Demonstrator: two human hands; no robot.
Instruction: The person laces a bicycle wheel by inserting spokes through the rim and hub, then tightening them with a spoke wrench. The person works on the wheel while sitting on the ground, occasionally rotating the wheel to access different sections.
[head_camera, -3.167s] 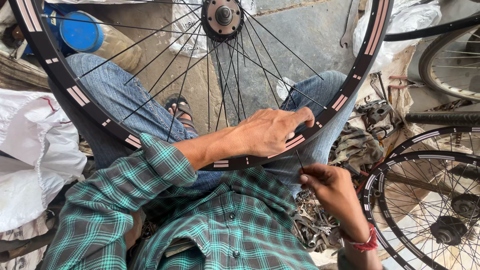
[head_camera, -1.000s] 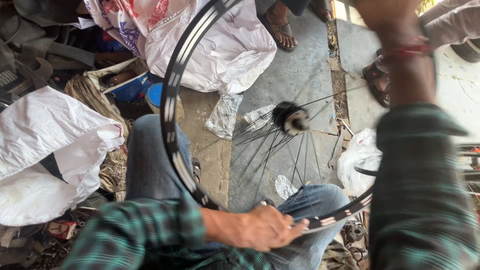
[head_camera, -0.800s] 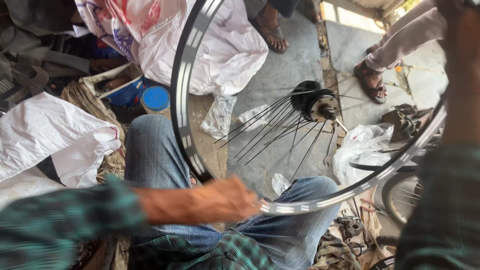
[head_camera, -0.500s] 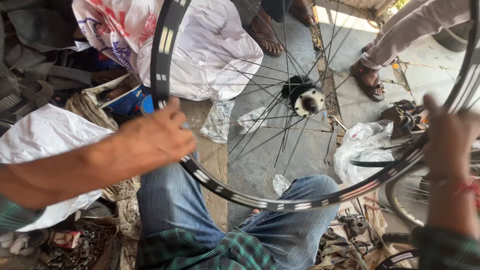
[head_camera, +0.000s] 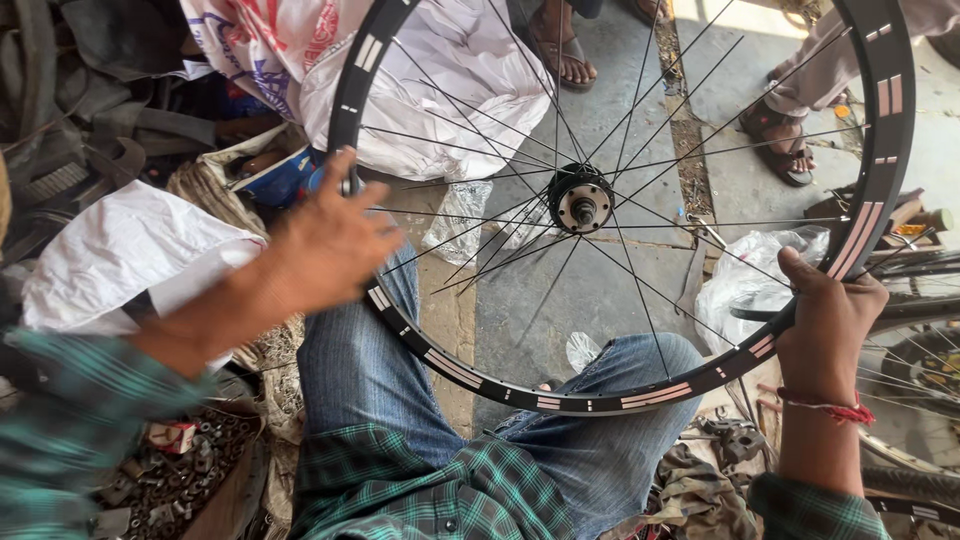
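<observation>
Big black wheel (head_camera: 640, 400) sits upright over the person's jeans (head_camera: 370, 370), hub (head_camera: 581, 200) about centre with spokes fanning out. White plastic bags (head_camera: 130, 250) lie off to the left. Left hand (head_camera: 325, 240) is on the rim's left side, fingers curled around it, a bit blurred. Right hand (head_camera: 828, 310) has the right side, fingers clenched on the rim.

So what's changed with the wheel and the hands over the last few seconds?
The bicycle wheel was lifted off the lap and turned around, its hub swinging to the middle of the view. The left hand slid from the rim's near edge up its left side; the right hand left the spokes and gripped the rim's right side. The person stays seated, with the white bags in place.
</observation>
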